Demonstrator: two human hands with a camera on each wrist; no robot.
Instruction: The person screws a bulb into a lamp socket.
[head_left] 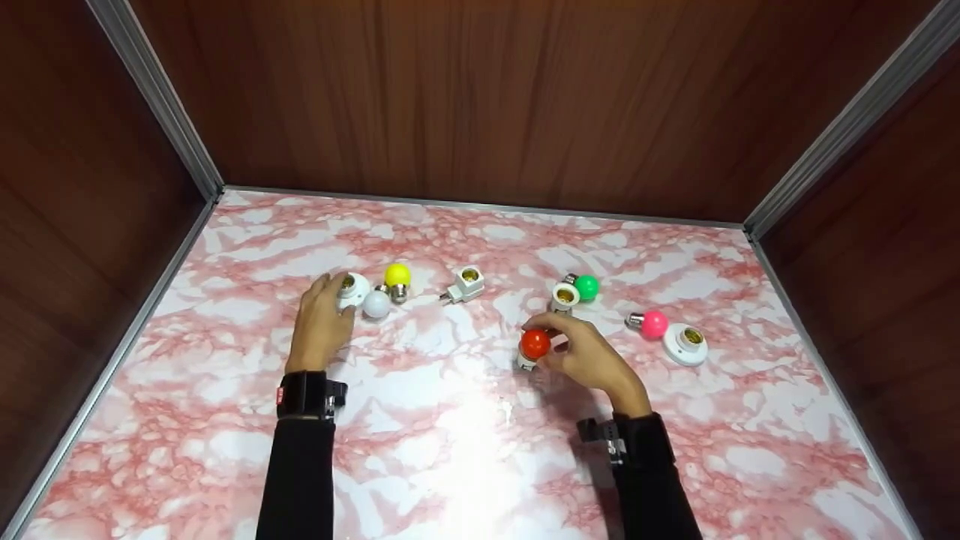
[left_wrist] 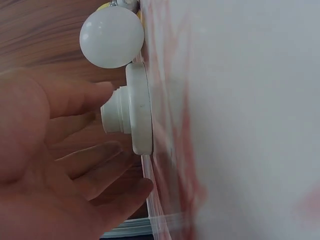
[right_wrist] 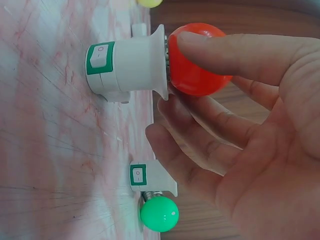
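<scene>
Marbled tabletop (head_left: 187,450) lies below a glossy red bulb (head_left: 535,344).

O and line on near switch (right_wrist: 99,56), on far switch (right_wrist: 137,174)

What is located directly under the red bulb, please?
Directly under the red bulb stands a white socket with a green-framed switch. A sliver of metal base shows between bulb and socket; any part inside the socket is covered.
</scene>
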